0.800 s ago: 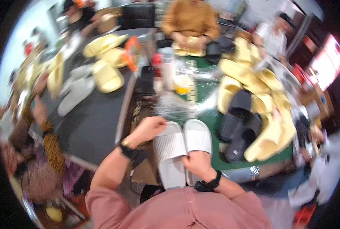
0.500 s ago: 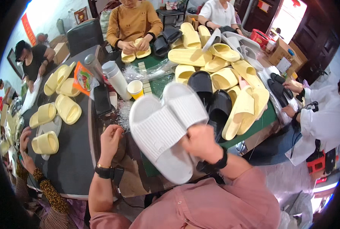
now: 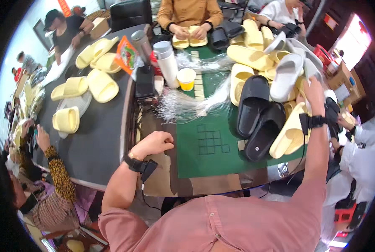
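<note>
The right hand (image 3: 316, 95) is at the white slippers (image 3: 286, 77) atop the yellow slippers (image 3: 248, 58), gripping or not I can't tell from here; the left hand (image 3: 153, 143) hangs curled closed over the bench (image 3: 212, 183)

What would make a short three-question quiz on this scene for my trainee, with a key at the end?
1. What colour is the cup beside the white bottle?
A. Blue and red
B. Yellow and white
C. Black

2. True or false: the wearer's left hand is holding the cup.

3. Which of the wearer's hands is at the grey slippers?

Key:
1. B.
2. False: the left hand is curled, apart from the cup.
3. The right hand.
</note>
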